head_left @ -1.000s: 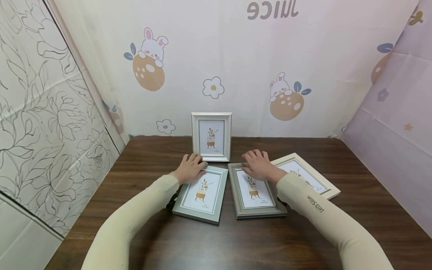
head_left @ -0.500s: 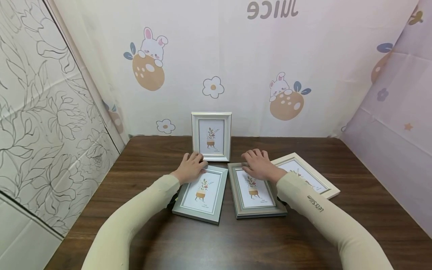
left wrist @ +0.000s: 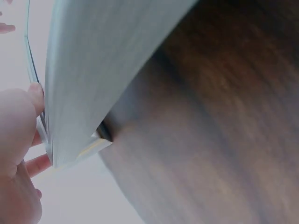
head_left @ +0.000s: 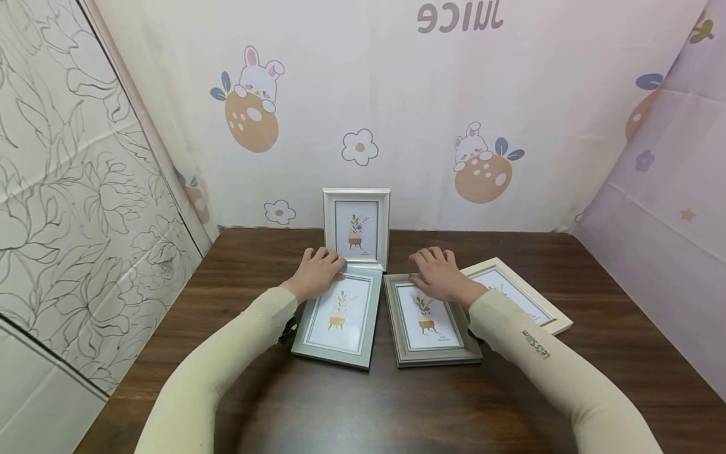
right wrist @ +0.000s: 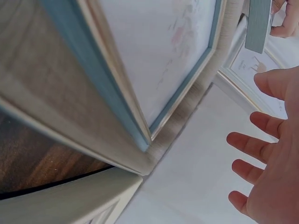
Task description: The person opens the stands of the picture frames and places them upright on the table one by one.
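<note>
Left hand (head_left: pixel 313 275) pinches the grey-green rectangular picture frame (head_left: pixel 340 316), lower centre: probably stiff, best edge-held; right hand (head_left: pixel 441 275) spread, gripping nothing.

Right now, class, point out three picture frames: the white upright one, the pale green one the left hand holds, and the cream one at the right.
White frame (head_left: pixel 356 231), head view: middle of its print.
Pale green frame (head_left: pixel 340 314), head view: middle of its print.
Cream frame (head_left: pixel 517 299), head view: visible part of its print.
</note>
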`<state>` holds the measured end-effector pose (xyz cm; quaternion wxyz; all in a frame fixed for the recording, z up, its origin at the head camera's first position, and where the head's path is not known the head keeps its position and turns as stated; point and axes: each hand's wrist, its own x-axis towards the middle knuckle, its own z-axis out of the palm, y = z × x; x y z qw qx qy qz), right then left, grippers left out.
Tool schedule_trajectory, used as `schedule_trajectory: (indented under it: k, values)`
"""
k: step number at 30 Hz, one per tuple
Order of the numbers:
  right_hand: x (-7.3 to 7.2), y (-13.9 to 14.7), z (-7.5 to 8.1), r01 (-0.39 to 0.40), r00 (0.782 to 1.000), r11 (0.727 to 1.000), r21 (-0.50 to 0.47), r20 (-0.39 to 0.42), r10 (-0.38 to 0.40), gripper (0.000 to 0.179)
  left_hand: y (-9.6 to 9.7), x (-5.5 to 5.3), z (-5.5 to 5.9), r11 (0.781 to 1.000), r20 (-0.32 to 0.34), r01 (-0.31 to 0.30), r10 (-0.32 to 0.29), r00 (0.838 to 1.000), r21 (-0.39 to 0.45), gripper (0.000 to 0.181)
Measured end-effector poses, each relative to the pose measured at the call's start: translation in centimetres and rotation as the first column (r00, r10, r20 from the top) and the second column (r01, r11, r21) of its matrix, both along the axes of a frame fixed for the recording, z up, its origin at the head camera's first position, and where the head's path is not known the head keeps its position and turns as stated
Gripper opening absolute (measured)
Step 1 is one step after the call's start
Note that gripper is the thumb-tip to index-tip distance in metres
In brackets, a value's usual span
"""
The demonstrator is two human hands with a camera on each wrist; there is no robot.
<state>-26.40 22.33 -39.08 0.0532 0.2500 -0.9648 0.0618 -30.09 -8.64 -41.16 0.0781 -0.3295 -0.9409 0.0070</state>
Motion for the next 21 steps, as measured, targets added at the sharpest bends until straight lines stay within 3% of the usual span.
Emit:
schedule_trajectory:
  k: [9, 15, 21]
  values:
    - [0.1, 0.2, 0.9, 0.010, 1.000, 1.000, -0.012, -0.008, -0.011, 0.046, -0.1, 0.1, 1.7, 1.000, -0.052, 0.000, -0.001, 0.999, -0.020, 0.033]
    - [0.2, 0.4, 1.2, 0.012, 1.000, 1.000, -0.013, -0.017, -0.012, 0.047, -0.3, 0.4, 3.0, 0.999, -0.089, 0.041, -0.040, 0.995, 0.020, 0.034]
    - [0.6, 0.5, 1.8, 0.009, 0.999, 1.000, -0.022, -0.038, -0.010, 0.047, -0.8, 0.3, 3.8, 0.995, -0.166, 0.098, -0.093, 0.982, 0.023, 0.033]
